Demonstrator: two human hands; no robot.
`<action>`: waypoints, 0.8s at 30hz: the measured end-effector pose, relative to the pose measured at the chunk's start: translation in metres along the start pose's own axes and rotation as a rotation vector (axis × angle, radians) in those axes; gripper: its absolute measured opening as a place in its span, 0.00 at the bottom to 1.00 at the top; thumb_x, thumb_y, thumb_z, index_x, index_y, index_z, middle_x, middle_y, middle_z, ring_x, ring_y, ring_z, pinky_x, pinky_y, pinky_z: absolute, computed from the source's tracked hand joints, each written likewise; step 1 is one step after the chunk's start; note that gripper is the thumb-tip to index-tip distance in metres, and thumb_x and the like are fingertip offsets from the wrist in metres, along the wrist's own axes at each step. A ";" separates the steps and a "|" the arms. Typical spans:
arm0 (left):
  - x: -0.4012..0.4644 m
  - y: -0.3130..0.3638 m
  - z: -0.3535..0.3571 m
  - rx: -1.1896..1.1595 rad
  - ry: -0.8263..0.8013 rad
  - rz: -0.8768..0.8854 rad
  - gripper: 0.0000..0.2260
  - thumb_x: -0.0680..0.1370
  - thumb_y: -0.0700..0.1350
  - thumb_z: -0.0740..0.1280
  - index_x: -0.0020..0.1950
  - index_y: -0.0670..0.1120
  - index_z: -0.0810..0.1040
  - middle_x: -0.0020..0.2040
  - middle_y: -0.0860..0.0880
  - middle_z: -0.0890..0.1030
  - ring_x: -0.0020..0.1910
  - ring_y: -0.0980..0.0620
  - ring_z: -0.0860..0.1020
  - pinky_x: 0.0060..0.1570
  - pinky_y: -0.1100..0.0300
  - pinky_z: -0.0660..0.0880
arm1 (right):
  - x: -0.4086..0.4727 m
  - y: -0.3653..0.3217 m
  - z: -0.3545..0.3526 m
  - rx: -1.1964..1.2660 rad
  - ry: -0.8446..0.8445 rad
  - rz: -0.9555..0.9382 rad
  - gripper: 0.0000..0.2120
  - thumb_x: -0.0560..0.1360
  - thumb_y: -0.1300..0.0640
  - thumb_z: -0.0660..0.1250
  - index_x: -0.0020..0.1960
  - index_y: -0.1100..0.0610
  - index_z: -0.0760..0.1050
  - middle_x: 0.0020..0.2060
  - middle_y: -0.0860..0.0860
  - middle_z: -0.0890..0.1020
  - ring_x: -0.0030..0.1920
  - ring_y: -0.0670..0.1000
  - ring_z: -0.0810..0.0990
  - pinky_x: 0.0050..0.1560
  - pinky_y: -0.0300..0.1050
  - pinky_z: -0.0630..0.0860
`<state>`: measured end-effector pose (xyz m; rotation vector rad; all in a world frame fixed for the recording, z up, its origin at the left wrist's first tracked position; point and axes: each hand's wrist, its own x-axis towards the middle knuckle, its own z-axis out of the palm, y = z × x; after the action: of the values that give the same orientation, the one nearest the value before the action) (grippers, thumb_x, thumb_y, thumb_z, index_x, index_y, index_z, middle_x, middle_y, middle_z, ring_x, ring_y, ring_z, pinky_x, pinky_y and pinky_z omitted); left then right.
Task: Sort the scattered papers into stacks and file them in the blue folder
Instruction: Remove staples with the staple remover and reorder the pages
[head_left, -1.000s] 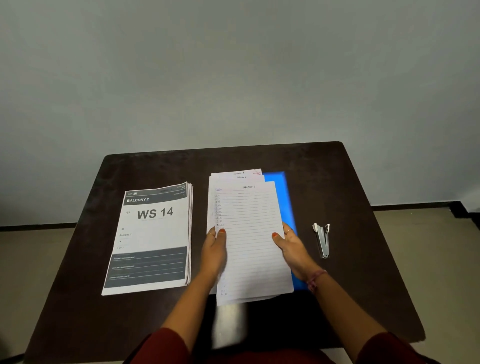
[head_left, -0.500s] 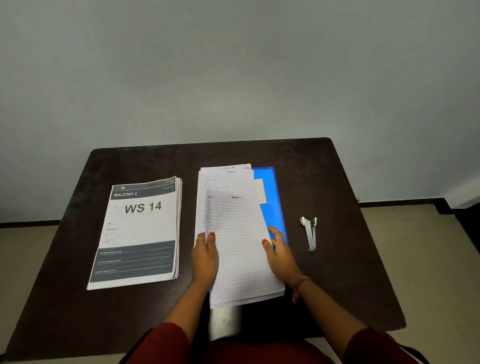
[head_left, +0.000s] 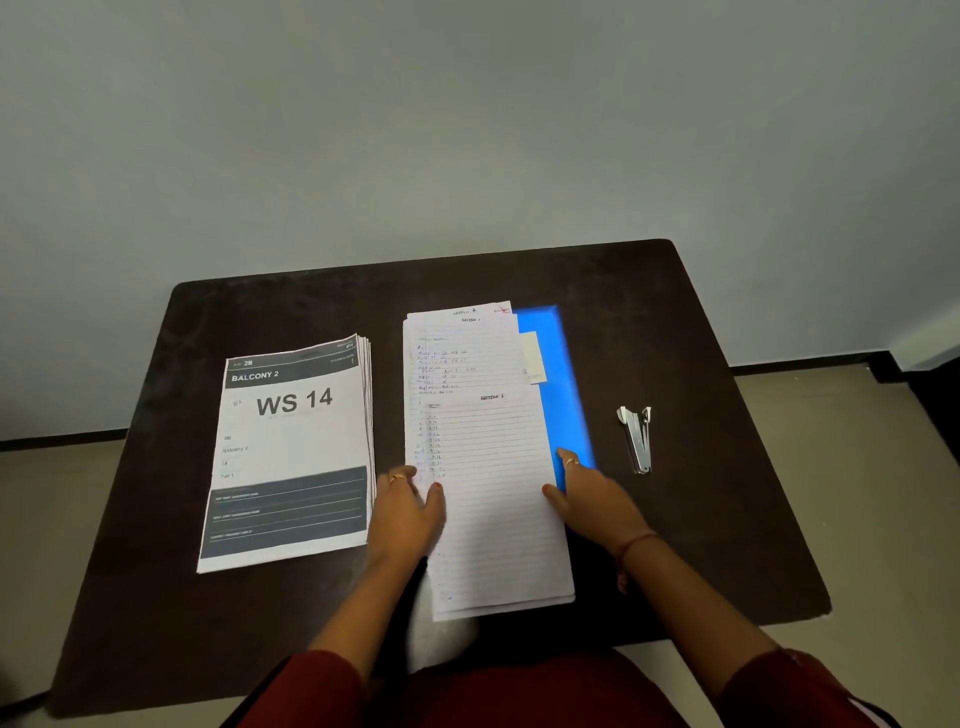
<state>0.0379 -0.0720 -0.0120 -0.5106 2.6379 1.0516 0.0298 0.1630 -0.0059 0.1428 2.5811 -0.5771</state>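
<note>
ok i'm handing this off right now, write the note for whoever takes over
Left hand: pinches the left edge of the top lined sheets, thumb on top.
Right hand: at their right edge, thumb touching; grip unclear.
Things: lined sheets lie on the blue folder, staggered, not squared. WS 14 stack lies to their left on the table; small metal stapler to the right.
Done: papers sorted into two stacks.
Left: square the lined sheets, file both stacks in the blue folder.

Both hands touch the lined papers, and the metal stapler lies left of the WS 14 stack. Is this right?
No. The head view shows the metal stapler right of the blue folder, not left of the WS 14 stack.
</note>
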 end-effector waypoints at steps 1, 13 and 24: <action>0.001 -0.002 -0.002 0.014 -0.005 0.015 0.19 0.78 0.49 0.65 0.65 0.40 0.71 0.63 0.46 0.69 0.56 0.48 0.75 0.58 0.55 0.72 | 0.003 0.002 -0.007 -0.022 -0.001 0.011 0.29 0.80 0.47 0.58 0.76 0.56 0.54 0.63 0.59 0.75 0.61 0.61 0.75 0.58 0.50 0.71; 0.050 0.023 -0.024 0.087 -0.060 0.270 0.20 0.79 0.44 0.63 0.71 0.40 0.68 0.67 0.44 0.69 0.64 0.48 0.71 0.65 0.55 0.69 | 0.076 -0.025 -0.063 0.289 0.052 -0.072 0.22 0.76 0.58 0.67 0.69 0.60 0.69 0.64 0.55 0.74 0.59 0.54 0.76 0.62 0.41 0.68; 0.084 0.033 -0.019 -0.105 -0.084 -0.026 0.09 0.77 0.36 0.64 0.56 0.40 0.77 0.44 0.47 0.77 0.40 0.53 0.75 0.42 0.69 0.70 | 0.112 -0.028 -0.065 0.286 0.047 -0.070 0.12 0.71 0.61 0.73 0.54 0.59 0.80 0.40 0.49 0.79 0.39 0.46 0.76 0.44 0.32 0.74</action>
<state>-0.0537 -0.0812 -0.0085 -0.5095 2.5070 1.1821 -0.1021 0.1644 0.0020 0.1631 2.5430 -0.9783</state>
